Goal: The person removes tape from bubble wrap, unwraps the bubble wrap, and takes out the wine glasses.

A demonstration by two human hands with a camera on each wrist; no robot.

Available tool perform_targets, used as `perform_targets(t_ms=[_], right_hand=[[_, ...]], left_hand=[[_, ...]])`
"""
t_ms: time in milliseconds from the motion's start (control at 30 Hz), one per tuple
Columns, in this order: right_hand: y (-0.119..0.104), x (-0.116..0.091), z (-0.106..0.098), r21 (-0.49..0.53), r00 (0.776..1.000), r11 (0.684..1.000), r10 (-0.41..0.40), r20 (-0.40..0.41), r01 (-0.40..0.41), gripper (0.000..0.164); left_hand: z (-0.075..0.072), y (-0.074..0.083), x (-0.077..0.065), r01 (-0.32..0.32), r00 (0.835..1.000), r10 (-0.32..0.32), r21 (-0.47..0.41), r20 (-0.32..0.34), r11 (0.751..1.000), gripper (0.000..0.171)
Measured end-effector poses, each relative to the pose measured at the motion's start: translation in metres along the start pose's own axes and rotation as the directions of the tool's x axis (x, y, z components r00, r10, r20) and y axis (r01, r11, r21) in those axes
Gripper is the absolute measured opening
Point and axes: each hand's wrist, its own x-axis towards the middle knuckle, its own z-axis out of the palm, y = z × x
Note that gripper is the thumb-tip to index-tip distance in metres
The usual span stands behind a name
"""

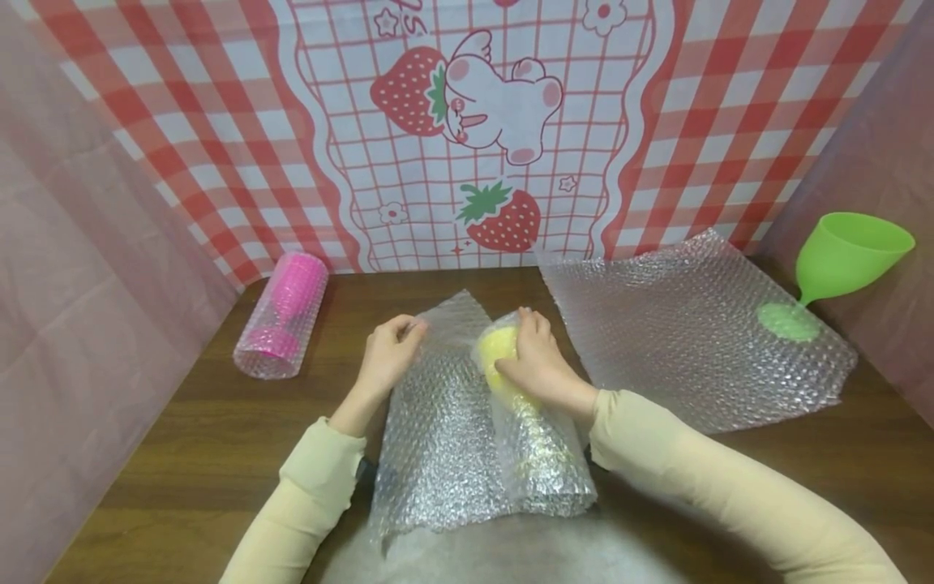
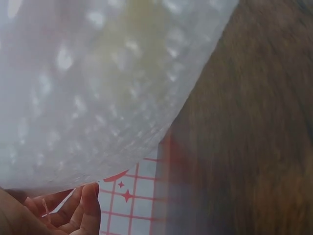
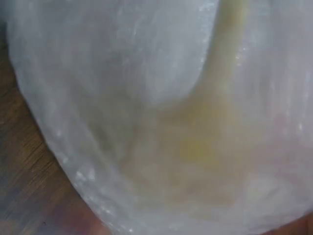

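Note:
A yellow goblet (image 1: 496, 349) lies rolled in bubble wrap (image 1: 441, 430) in the middle of the table, its bowl pointing away from me. My right hand (image 1: 538, 357) holds the wrapped bowl from the right, thumb on the near side. To the left, my left hand (image 1: 389, 350) pinches the loose flap's far left edge between thumb and fingers. The left wrist view has those curled fingers at the raised wrap's edge, with my left hand (image 2: 73, 210) at the bottom. Through blurred plastic, the goblet's yellow stem (image 3: 226, 49) shows in the right wrist view.
A pink goblet (image 1: 290, 292) rolled in bubble wrap stands at the back left. On the right, a green goblet (image 1: 846, 255) stands on a flat bubble wrap sheet (image 1: 671, 341). Behind the wooden table (image 1: 168, 454) hangs a red checked cloth (image 1: 212, 105).

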Motion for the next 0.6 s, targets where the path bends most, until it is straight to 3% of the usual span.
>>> perform_targets(t_ms=[267,600], right_hand=[[0.004,-0.002,-0.009,0.077,0.999,0.997,-0.023,0.042,0.02,0.077],[0.009,-0.004,-0.019,0.111,0.999,0.993,-0.03,0.021,0.028,0.069]], left_hand=[[-0.005,-0.005,0.003,0.041,0.999,-0.041,0.013,-0.007,0.999,0.025],[-0.009,-0.013,0.008,0.055,0.998,-0.054,0.076,-0.023,0.996,0.025]])
